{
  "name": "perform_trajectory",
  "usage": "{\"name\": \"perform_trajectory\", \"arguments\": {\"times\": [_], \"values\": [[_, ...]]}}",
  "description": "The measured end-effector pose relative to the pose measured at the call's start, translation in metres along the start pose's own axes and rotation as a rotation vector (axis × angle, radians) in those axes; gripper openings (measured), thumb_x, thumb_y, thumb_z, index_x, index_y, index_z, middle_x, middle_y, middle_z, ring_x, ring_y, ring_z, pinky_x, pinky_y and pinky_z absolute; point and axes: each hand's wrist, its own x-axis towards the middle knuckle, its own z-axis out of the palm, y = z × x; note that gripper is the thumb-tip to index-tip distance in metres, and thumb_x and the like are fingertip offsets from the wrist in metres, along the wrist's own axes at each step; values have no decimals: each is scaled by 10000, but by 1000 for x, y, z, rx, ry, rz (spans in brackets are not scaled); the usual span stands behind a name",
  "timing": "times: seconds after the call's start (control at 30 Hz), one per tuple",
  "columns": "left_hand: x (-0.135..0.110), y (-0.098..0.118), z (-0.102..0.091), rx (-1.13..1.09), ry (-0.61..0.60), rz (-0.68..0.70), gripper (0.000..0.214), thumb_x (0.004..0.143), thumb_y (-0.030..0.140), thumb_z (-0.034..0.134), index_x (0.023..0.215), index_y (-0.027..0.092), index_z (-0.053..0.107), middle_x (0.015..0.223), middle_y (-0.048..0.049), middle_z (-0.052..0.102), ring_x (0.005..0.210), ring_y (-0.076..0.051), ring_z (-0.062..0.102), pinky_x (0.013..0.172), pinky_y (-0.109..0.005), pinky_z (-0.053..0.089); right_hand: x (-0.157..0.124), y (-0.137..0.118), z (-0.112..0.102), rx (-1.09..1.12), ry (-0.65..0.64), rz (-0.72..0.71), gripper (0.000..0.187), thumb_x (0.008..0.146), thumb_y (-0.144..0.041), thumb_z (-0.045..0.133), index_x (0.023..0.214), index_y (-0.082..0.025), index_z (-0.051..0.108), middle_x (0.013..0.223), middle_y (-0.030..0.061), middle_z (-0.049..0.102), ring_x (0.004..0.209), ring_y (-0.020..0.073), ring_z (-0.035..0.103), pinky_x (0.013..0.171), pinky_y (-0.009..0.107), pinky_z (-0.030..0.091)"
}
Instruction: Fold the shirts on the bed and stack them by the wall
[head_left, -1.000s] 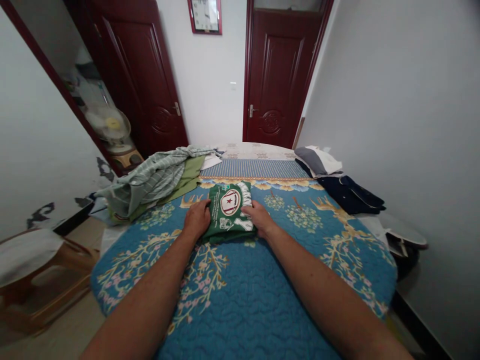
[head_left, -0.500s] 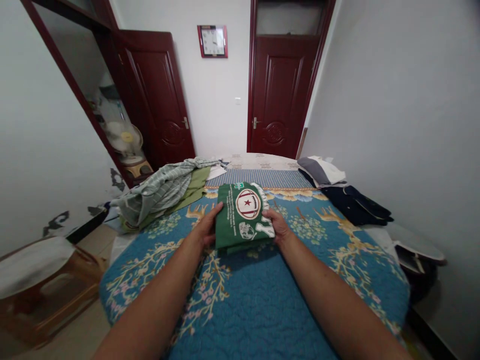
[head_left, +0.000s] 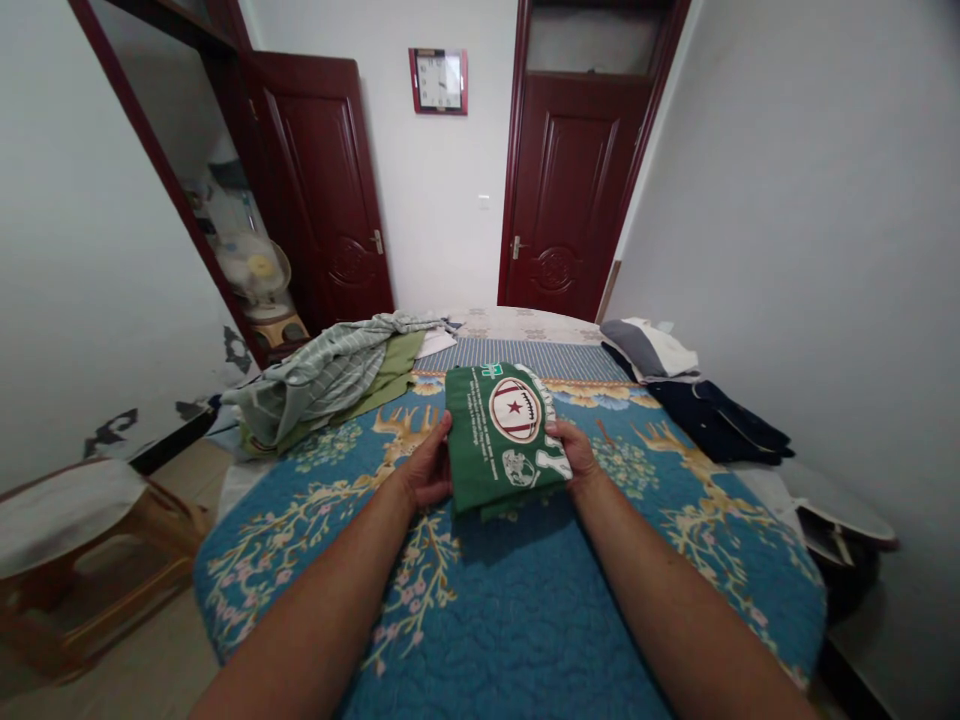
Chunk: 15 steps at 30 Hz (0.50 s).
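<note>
A folded green shirt with a red-and-white football print is held up above the blue flowered quilt on the bed. My left hand grips its left edge, fingers curled under it. My right hand grips its right edge the same way. The shirt casts a shadow on the quilt beneath it.
A heap of striped and green clothes lies at the bed's back left. Folded grey, white and dark navy clothes sit at the back right. A wooden stool stands left of the bed, two dark red doors beyond.
The folded green shirt lay flat on the quilt under both hands a second ago. Now both hands have lifted it off the quilt and hold it slightly higher and to the right.
</note>
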Motion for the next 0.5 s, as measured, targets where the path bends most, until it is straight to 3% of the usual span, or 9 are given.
{"name": "perform_trajectory", "arguments": {"times": [0.17,0.27,0.5], "values": [[5,-2,-2,51,141,100,598,875,417,846,1369,117,695,1120,-194,828,1124,-360,790,1055,-522,603,-1,1,1,-93,82,33,518,645,-308,689,1138,-158,743,962,111,834,937,354,812,955,560,649],[8,-5,2,92,168,149,573,818,281,882,1342,130,706,1140,-197,823,1055,-350,806,1005,-520,631,1,3,-3,-139,89,38,488,655,-313,696,1113,-152,743,937,117,832,913,348,813,933,550,654],[13,-10,6,214,247,229,585,770,296,924,1291,143,707,1140,-177,822,944,-307,810,886,-464,662,3,1,-8,-134,120,24,503,682,-297,705,1167,-165,724,994,105,838,943,344,814,938,543,652]]}}
